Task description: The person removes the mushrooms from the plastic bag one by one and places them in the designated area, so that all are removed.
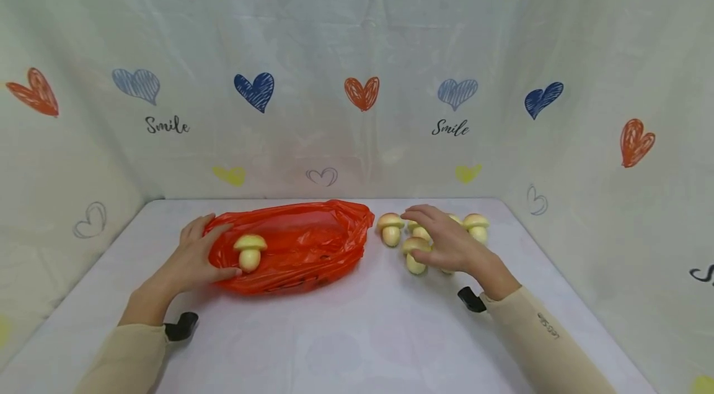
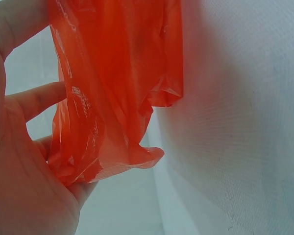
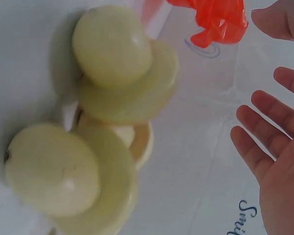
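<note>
In the head view, a red plastic bag (image 1: 312, 245) lies at the left and middle of the table. My left hand (image 1: 192, 254) holds its left end, thumb in front and fingers behind, spread across the bag. A toy mushroom (image 1: 250, 251) with a yellowish cap and pale stem rests at the bag's left part, beside the left thumb. My right hand (image 1: 446, 242) hovers over a group of similar mushrooms (image 1: 415, 256), fingers extended and nothing gripped. The right wrist view shows pale mushrooms (image 3: 112, 49) apart from the outstretched fingers. The hand partly hides several mushrooms in the head view.
A white cloth covers the table (image 1: 346, 344). A curtain (image 1: 312, 35) printed with hearts surrounds its back and sides. One mushroom (image 1: 391, 230) stands close to the bag's right end; another (image 1: 476, 227) is at the group's right edge.
</note>
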